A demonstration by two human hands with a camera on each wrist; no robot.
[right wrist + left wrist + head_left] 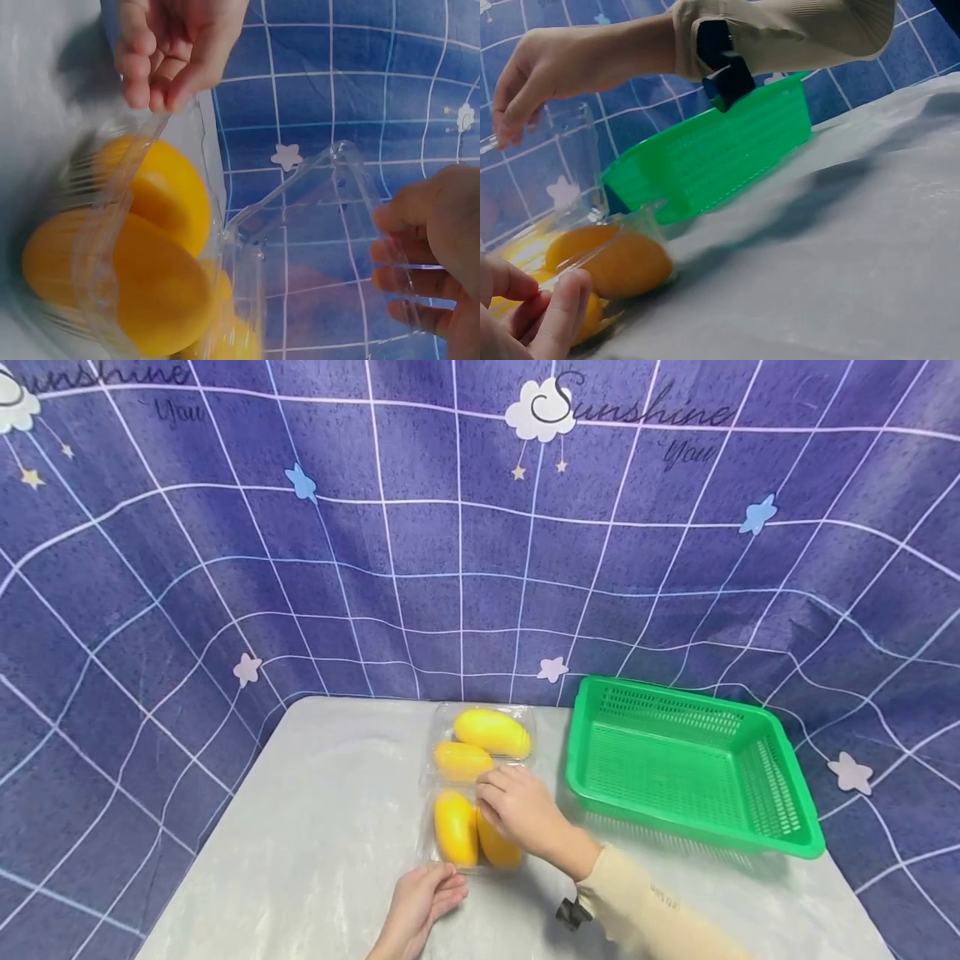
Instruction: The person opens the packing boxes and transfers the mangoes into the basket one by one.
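A clear plastic clamshell box [97, 277] holds two yellow mangoes [456, 828]. Its hinged lid [300, 255] stands raised at the far side. My left hand [422, 906] pinches the near rim of the box between thumb and fingers. Up at the lid's edge, my right hand [521, 810] grips the clear plastic, reaching over the right mango [161, 285]. Just behind lies another clear box [534, 720] with two more mangoes [491, 732], partly covered by the right hand in the head view.
To the right on the grey-white tabletop [337, 810] stands a green plastic basket [690, 835] with perforated sides. A blue gridded curtain [420, 543] hangs behind the table. A black device [572, 913] is strapped at the right sleeve [637, 893].
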